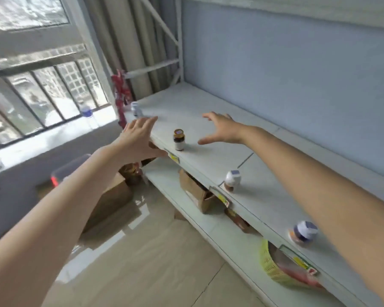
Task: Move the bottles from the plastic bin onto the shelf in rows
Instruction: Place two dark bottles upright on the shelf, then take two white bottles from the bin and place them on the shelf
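Hands outstretched over shelf, left hand and right hand fingers spread

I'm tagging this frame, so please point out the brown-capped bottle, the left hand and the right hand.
brown-capped bottle (179,140): head view, middle of its body.
left hand (136,134): head view, middle of the hand.
right hand (221,131): head view, middle of the hand.

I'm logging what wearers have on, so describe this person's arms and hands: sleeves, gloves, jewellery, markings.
The left forearm and right forearm are bare as far up as the frame shows: no sleeves. The left hand and right hand wear no gloves; no watch, bracelet or ring shows. No markings are visible, though blur hides fine detail.
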